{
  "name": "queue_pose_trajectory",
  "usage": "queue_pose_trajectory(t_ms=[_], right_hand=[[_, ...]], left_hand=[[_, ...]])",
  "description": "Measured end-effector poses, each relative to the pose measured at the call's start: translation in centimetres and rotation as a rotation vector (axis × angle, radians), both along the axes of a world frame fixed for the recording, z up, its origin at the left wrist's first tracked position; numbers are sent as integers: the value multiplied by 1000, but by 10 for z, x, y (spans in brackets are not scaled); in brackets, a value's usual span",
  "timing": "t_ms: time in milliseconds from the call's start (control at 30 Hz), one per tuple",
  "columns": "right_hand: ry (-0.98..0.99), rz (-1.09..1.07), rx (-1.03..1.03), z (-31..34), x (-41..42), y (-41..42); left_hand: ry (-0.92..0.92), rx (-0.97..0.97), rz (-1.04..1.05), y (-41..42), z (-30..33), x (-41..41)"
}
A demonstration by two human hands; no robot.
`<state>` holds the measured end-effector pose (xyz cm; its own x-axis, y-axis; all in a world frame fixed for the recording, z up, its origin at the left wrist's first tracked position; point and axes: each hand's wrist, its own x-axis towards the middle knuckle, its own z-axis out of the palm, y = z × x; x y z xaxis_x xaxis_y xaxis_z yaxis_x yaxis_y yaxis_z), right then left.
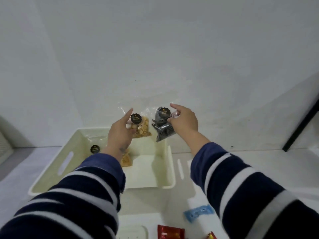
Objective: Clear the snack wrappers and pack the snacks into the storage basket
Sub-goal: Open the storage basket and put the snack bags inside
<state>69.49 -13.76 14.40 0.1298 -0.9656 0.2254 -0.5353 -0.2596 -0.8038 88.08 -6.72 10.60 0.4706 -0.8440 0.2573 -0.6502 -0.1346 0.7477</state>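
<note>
Up over the far rim of the basket, the left hand (120, 133) has its fingers (128, 114) closed on a clear bag of pale crackers (141, 129) with a round black label, the forefinger stretched along the bag's top. Just beside it, the right hand (183, 120) pinches a clear bag of dark snacks (161, 130) with the same kind of label, its forefinger pointing left above the bag. Both bags hang in the air, near each other but apart. Below them sits the cream storage basket (65, 163) on the white bench (155, 202), with a slot handle in each side wall. Inside lies another labelled clear bag (95, 149), partly hidden by the left sleeve. Nearer the person, on the bench, lie a blue wrapper (198, 213) and red packets (170, 232) at the bottom edge.
</note>
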Motion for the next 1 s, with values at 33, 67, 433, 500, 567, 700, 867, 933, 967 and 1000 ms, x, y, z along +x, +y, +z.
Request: queue_pose_trajectory(t_ms=[33,67,433,500,567,700,867,933,967,1000], right_hand=[[40,2,14,-7,16,3],[81,-3,28,-15,31,7],[312,4,339,-116,90,-6],[376,112,511,-129,91,-9],[410,147,587,-134,90,-11],[389,114,589,-129,90,-12],[465,174,569,-102,83,0],[453,220,526,-83,76,8],[426,244,504,-73,70,13],[394,268,480,-61,62,18]], left_hand=[[14,26,11,4,-8,12],[23,55,17,8,-17,22],[99,341,-67,-35,-132,43],[3,459,-169,-44,-143,39],[-75,563,-188,-49,-149,38],[-83,634,-200,-47,-141,38],[-68,671,-154,-38,-112,39],[-89,673,-133,-30,-92,37],[-113,665,-132,-26,-82,33],[-142,657,-145,-21,-70,27]])
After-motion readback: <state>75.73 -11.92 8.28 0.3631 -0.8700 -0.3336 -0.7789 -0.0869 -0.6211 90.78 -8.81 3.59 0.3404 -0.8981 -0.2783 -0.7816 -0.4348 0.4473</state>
